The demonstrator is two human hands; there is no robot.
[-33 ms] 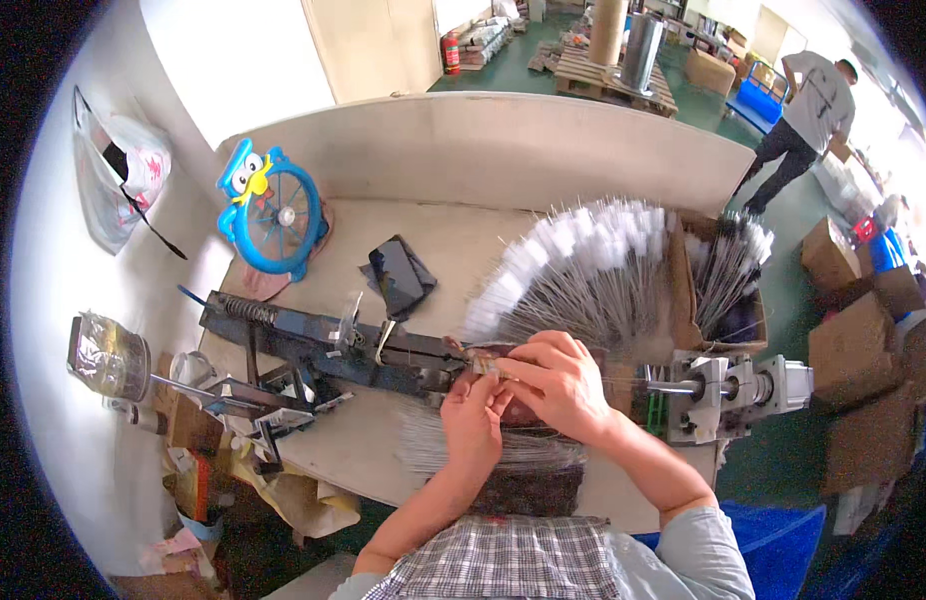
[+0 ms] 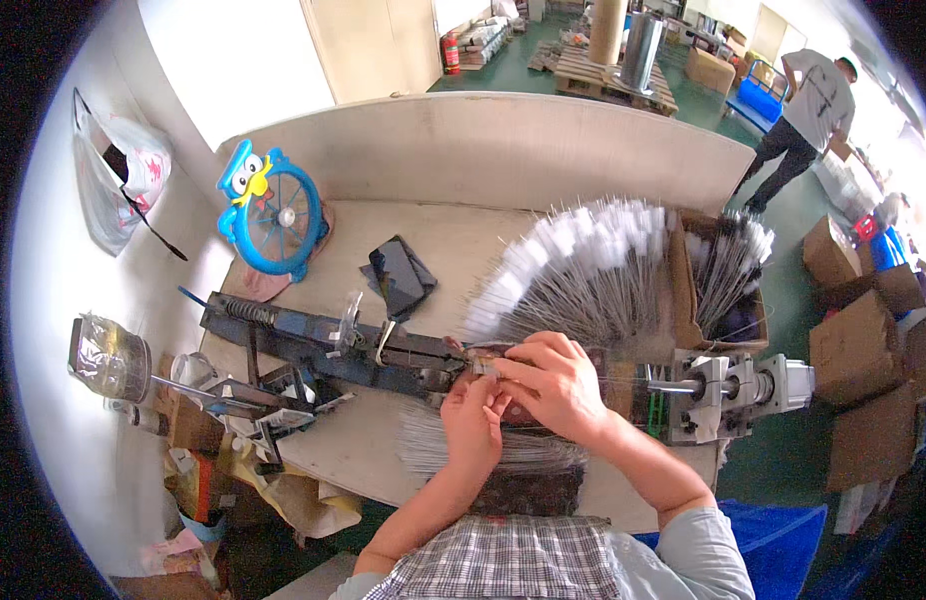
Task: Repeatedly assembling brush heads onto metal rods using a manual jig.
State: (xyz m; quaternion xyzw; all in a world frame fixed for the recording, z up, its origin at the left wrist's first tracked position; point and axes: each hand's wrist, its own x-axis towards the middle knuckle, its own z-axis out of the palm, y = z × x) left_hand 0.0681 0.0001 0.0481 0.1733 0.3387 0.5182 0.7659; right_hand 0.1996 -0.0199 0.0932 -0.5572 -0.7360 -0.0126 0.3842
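Observation:
My left hand (image 2: 473, 428) is closed in a pinch at the right end of a dark metal bench machine (image 2: 323, 345). My right hand (image 2: 555, 388) meets it there from the right, thumb and fingers pinched together. The fingers hide the small piece between them. To the right, thin wires (image 2: 628, 379) run toward a metal spindle (image 2: 673, 386) on a motor block. A fan of white-tipped brushes on wire stems (image 2: 583, 260) lies just beyond my hands. Nearer me, a bundle of thin wires (image 2: 423, 440) lies under my wrists.
A cardboard box of wire-stemmed brushes (image 2: 723, 285) stands right of the fan. A dark phone (image 2: 398, 275) and a blue cartoon-shaped fan (image 2: 276, 215) sit at the back left. A low panel (image 2: 483, 150) edges the table. Another person (image 2: 808, 115) stands far right.

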